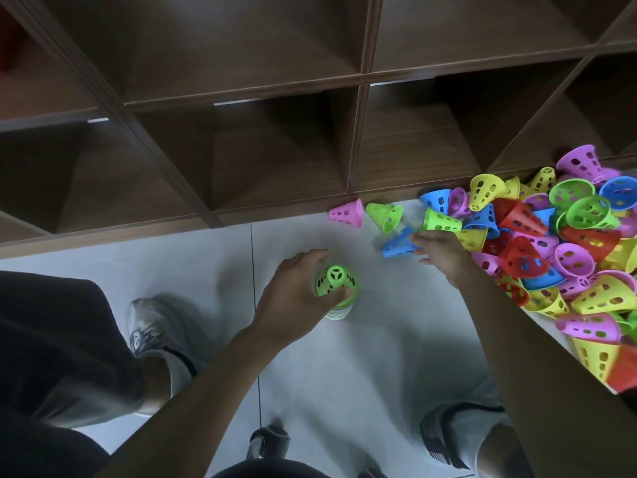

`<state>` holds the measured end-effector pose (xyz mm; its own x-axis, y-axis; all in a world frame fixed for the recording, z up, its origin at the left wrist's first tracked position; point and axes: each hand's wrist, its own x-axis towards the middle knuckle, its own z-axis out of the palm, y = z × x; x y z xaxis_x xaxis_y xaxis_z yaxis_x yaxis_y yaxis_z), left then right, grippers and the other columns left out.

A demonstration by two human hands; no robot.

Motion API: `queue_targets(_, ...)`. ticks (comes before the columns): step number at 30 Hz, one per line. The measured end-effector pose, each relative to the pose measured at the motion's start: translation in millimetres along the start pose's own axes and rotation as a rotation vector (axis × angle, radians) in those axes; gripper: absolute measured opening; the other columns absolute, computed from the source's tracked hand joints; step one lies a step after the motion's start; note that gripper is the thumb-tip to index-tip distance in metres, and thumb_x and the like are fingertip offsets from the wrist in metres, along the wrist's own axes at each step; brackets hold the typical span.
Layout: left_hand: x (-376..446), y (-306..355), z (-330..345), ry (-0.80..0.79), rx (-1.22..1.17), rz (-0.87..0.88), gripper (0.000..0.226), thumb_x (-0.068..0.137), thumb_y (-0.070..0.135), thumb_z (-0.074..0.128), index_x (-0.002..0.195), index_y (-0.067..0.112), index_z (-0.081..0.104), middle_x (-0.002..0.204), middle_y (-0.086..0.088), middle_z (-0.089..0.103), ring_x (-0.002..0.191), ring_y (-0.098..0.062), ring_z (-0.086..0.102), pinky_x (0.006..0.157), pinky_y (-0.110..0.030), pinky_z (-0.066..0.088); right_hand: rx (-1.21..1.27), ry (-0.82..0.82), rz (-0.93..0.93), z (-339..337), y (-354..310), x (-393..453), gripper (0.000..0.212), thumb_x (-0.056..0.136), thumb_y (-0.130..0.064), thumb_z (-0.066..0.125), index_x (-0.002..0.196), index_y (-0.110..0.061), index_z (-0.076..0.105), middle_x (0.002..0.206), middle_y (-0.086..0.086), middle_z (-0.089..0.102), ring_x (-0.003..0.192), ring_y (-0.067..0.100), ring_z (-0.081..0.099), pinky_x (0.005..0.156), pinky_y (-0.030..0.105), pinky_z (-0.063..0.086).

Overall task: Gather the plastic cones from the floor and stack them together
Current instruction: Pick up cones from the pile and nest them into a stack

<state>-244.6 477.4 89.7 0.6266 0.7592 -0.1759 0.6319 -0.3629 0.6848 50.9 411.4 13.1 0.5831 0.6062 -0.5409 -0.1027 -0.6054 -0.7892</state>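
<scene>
A stack of cones (337, 288) stands upright on the pale floor, topped by a green cone with holes. My left hand (293, 294) wraps around this stack from the left. My right hand (439, 251) reaches to the right, its fingers touching a blue cone (398, 243) that lies on its side. A big pile of loose cones (558, 243) in green, yellow, red, blue and purple covers the floor at the right. A pink cone (346, 212) and a green cone (384, 212) lie apart from the pile, near the shelf base.
A dark wooden cubby shelf (241, 132) runs along the far side, its base meeting the tiled floor (372, 339). My legs and grey shoes (144, 326) are at the left and bottom of the view.
</scene>
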Motion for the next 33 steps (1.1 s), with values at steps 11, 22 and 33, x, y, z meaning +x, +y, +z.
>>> queue_targets(11,6,11,-9,0.090,-0.095,-0.019,0.084,0.075,0.075,0.059,0.142,0.025,0.052,0.139,0.010,0.058,0.128,-0.012,0.052,0.109,-0.036,0.043,0.595,-0.491,0.084,23,-42,-39,0.037,0.091,-0.041,0.055,0.097,-0.012,0.077,0.096,0.002,0.069,0.083,0.017,0.064,0.087,0.034,0.051)
queue_targets(22,4,20,-18,0.231,-0.287,0.105,0.059,0.086,0.039,0.074,0.142,0.033,0.054,0.131,0.021,0.055,0.124,0.001,0.051,0.100,-0.018,0.046,0.595,-0.891,0.050,45,-63,-56,0.051,0.086,-0.050,0.069,0.112,-0.006,0.072,0.104,0.011,0.073,0.097,0.026,0.065,0.092,0.039,0.052)
queue_targets(33,-2,16,-8,0.139,-0.261,0.052,0.040,0.082,0.056,0.064,0.115,0.034,0.063,0.108,0.017,0.066,0.105,-0.007,0.059,0.089,-0.027,0.051,0.015,-0.114,0.133,31,-9,-19,0.023,0.099,-0.026,0.058,0.117,-0.014,0.064,0.114,0.004,0.066,0.080,0.022,0.067,0.073,0.031,0.050)
